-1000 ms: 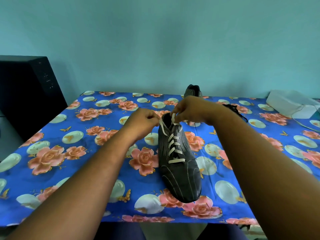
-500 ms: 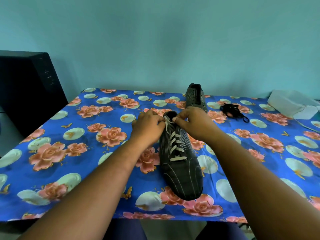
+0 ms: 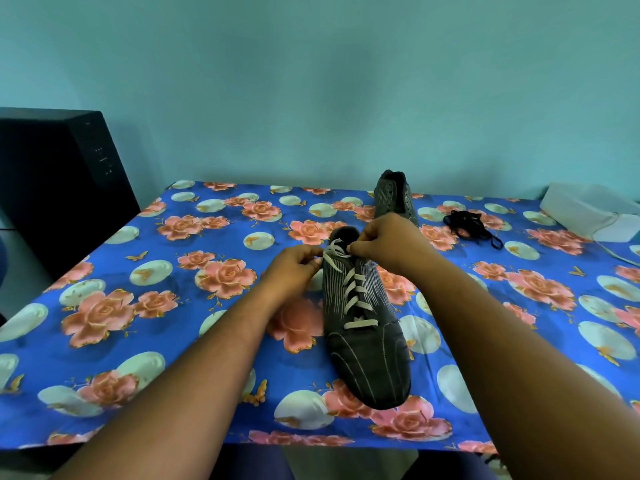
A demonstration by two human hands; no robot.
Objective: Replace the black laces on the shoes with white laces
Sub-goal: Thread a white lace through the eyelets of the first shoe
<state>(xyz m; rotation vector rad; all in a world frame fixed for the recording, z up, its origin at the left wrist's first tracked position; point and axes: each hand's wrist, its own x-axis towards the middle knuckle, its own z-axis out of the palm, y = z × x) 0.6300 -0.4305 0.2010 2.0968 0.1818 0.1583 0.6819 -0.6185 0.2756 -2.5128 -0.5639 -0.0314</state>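
Observation:
A dark striped shoe (image 3: 367,344) lies on the table, toe toward me, with a white lace (image 3: 355,296) crisscrossed up its eyelets. At the shoe's top opening my left hand (image 3: 294,268) pinches the lace's left end. My right hand (image 3: 388,242) pinches the right end, which forms a small loop there. A second dark shoe (image 3: 394,194) without laces stands at the table's far edge. A heap of black laces (image 3: 469,225) lies to its right.
The table wears a blue floral cloth (image 3: 173,278). A black box-like unit (image 3: 59,188) stands at the left, beside the table. A white box (image 3: 592,213) with a thin white cord sits at the far right.
Both hands have come lower and closer to the shoe's top, still holding the lace ends. The second shoe and the black laces, partly hidden before, are in full view.

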